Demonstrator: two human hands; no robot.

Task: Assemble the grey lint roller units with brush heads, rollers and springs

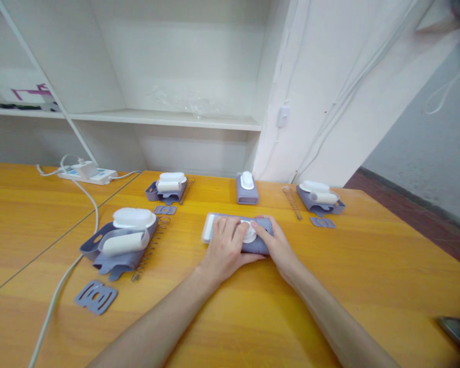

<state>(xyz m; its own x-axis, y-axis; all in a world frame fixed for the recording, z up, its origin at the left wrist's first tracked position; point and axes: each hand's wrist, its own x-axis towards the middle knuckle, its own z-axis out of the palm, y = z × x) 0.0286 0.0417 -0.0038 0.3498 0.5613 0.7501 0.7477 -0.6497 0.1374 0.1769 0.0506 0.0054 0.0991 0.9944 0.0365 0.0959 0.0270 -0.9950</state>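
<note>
A grey-purple plastic case with a clear-walled white end lies on the table in front of me, its length running left to right. My left hand rests over its left half, fingers bent across the top and thumb along the near side. Around the right end curls my right hand, its thumb on a round white part on top. Both hands are closed on the case, which partly hides it. Behind it stands a similar grey-purple case with a ribbed white piece on top.
Sets of grey-purple shells with white rolls lie at left, back left and right. Beside them are coil springs and slotted plates. A power strip trails a white cable. A dark device sits at the right edge.
</note>
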